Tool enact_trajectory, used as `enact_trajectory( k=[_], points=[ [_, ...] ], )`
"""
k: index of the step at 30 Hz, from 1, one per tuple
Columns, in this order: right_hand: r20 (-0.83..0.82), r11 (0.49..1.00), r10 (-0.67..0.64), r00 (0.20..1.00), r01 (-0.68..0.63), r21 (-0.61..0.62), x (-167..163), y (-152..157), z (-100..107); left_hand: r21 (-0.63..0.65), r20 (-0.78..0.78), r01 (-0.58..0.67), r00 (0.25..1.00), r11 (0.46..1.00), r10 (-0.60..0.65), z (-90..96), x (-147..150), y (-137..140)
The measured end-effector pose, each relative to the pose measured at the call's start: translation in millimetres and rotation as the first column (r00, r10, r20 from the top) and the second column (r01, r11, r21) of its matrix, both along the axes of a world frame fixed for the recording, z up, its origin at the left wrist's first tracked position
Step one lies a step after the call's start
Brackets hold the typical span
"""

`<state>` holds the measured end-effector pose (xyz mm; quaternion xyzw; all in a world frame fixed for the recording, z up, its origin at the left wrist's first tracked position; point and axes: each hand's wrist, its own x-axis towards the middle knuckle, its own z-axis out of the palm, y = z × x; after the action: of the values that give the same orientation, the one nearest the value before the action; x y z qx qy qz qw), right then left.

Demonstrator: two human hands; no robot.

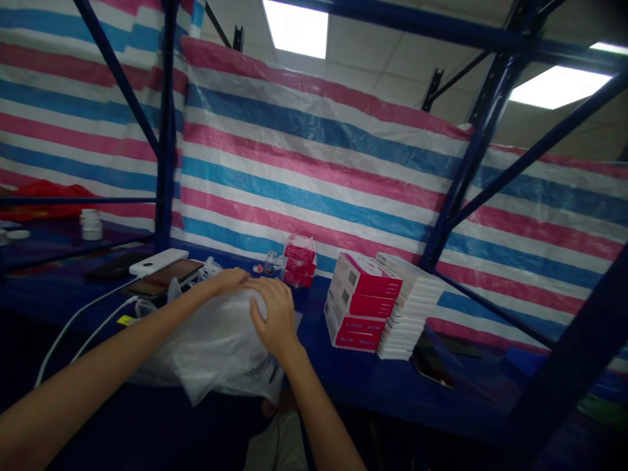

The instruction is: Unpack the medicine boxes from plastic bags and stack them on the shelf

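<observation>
A translucent white plastic bag [220, 333] with something bulky inside sits at the near edge of the blue shelf. Curled over its top right side, my right hand [275, 311] grips the bag, thumb set apart from the fingers. My left hand [229, 280] reaches across to the far top edge of the bag and holds it there; its fingertips are partly hidden by the bag and lie close to my right hand. What is inside the bag cannot be made out.
Right of the bag stand stacked red-and-white boxes [363, 304] and a pile of white boxes [412, 304], with a dark phone [432, 366] beside them. Smaller red boxes [299, 261] and a small glass jar [270, 261] are behind. A white power bank [159, 261] with cables lies left. Blue rack posts [167, 131] frame the shelf.
</observation>
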<state>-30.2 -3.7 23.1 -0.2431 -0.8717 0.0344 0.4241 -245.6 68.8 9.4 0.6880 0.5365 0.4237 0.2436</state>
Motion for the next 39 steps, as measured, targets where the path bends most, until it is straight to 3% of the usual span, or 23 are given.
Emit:
enact_trajectory(
  k=[3, 6, 11, 14, 16, 18, 20, 21, 22, 25, 28, 31, 35, 39],
  points=[
    [0.260, 0.974, 0.219, 0.940, -0.193, -0.122, 2, -21, -12, 0.051, -0.199, -0.028, 0.979, 0.998, 0.038, 0.7, 20, 4],
    [0.464, 0.944, 0.270, 0.844, -0.138, -0.299, 10, -21, -35, 0.051, -0.204, -0.048, 0.977, 0.998, 0.058, -3.1, 36, 12],
    [0.618, 0.958, 0.202, 0.760, -0.022, -0.286, 26, 0, -47, 0.026, -0.202, -0.048, 0.978, 0.999, 0.052, -3.6, 42, 15],
    [0.600, 0.963, 0.185, 0.778, -0.022, -0.269, 31, 2, -39, 0.070, -0.294, -0.013, 0.955, 0.997, 0.033, 10.1, 32, 10],
    [0.540, 0.941, 0.264, 0.799, -0.090, -0.327, 32, 2, -28, 0.135, -0.399, -0.001, 0.915, 0.991, 0.055, 25.1, 24, 8],
    [0.416, 0.870, 0.416, 0.809, -0.221, -0.441, 31, 7, -11, 0.225, -0.468, -0.013, 0.876, 0.974, 0.120, 42.2, 20, 8],
    [0.168, 0.785, 0.508, 0.845, -0.374, -0.494, 28, 21, 9, 0.308, -0.491, -0.029, 0.851, 0.951, 0.185, 58.7, 21, 11],
    [-0.003, 0.773, 0.487, 0.873, -0.433, -0.463, 26, 32, 17, 0.342, -0.497, -0.032, 0.842, 0.939, 0.210, 66.0, 24, 14],
    [-0.184, 0.793, 0.420, 0.889, -0.458, -0.401, 22, 45, 22, 0.370, -0.505, -0.028, 0.833, 0.929, 0.226, 72.5, 29, 18],
    [-0.551, 0.934, 0.113, 0.827, -0.278, -0.225, 11, 89, 17, 0.452, -0.548, -0.001, 0.789, 0.892, 0.278, 87.4, 49, 39],
    [-0.543, 0.989, -0.096, 0.834, 0.017, -0.149, 8, 125, -16, 0.462, -0.621, -0.021, 0.706, 0.887, 0.340, 96.9, 73, 74],
    [-0.487, 0.973, -0.229, 0.843, 0.179, -0.148, 16, 140, -47, 0.380, -0.708, -0.070, 0.619, 0.922, 0.339, 102.2, 93, 115],
    [-0.455, 0.960, -0.280, 0.845, 0.253, -0.121, 26, 137, -54, 0.304, -0.754, -0.079, 0.589, 0.950, 0.290, 105.2, 107, 158],
    [-0.429, 0.958, -0.285, 0.857, 0.238, -0.159, 23, 130, -48, 0.235, -0.784, -0.048, 0.581, 0.971, 0.219, 109.5, 105, 179]
  ],
)
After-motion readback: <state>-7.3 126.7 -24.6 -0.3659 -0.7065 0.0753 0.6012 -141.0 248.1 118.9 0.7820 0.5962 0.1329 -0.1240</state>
